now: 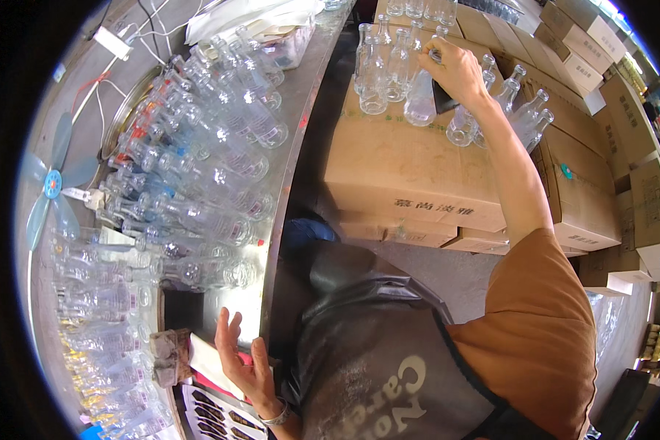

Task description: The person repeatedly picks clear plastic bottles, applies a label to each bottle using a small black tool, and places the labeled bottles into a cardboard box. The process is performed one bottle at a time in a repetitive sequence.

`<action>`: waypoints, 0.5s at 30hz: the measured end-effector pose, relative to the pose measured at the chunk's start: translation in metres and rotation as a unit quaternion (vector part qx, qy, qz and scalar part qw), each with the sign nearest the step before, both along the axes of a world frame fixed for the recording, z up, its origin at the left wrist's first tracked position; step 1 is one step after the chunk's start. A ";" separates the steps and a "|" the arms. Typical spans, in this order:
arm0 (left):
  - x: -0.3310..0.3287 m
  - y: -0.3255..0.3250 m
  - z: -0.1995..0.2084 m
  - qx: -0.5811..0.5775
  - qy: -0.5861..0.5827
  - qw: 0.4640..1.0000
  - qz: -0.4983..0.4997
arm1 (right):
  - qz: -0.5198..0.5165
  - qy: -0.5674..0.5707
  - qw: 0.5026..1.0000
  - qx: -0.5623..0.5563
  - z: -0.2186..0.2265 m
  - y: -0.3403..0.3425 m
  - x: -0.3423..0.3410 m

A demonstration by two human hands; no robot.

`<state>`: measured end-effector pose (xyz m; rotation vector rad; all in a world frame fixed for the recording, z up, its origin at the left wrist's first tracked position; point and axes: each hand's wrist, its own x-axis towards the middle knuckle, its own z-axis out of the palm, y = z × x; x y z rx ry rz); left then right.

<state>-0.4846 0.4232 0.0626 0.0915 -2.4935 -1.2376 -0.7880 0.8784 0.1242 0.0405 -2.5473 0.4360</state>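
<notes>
My right hand point(455, 71) reaches over a cardboard box to the far right, its fingers closed at the neck of a clear glass bottle point(420, 101). That bottle stands among several similar glass bottles point(374, 88) on the box top. A dark patch shows beneath the hand; I cannot make out what it is. Near the metal table's edge, my left hand point(246, 363) is raised with fingers apart and nothing in it. Below it lie a white sheet with dark printed shapes point(216, 416) and a pale flat piece point(205, 357).
Many clear bottles point(227, 191) crowd the metal table point(290, 169) at left, most appearing tilted outward. A blue-bladed fan point(53, 183) stands at the far left. The large cardboard box point(411, 172) and stacked cartons point(579, 187) occupy the right.
</notes>
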 end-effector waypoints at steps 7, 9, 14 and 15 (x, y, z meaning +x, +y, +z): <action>-0.018 0.012 -0.006 -0.014 -0.025 1.000 0.003 | -0.149 -0.126 0.981 0.012 -0.036 0.045 -0.050; -0.022 0.013 -0.006 -0.018 -0.033 0.999 0.003 | -0.164 -0.133 0.977 0.026 -0.042 0.050 -0.054; -0.029 0.013 -0.010 -0.011 -0.041 0.999 0.002 | -0.189 -0.164 0.964 0.089 -0.030 0.058 -0.053; -0.029 0.013 -0.011 -0.008 -0.044 0.999 0.003 | -0.192 -0.162 0.963 0.093 -0.028 0.057 -0.054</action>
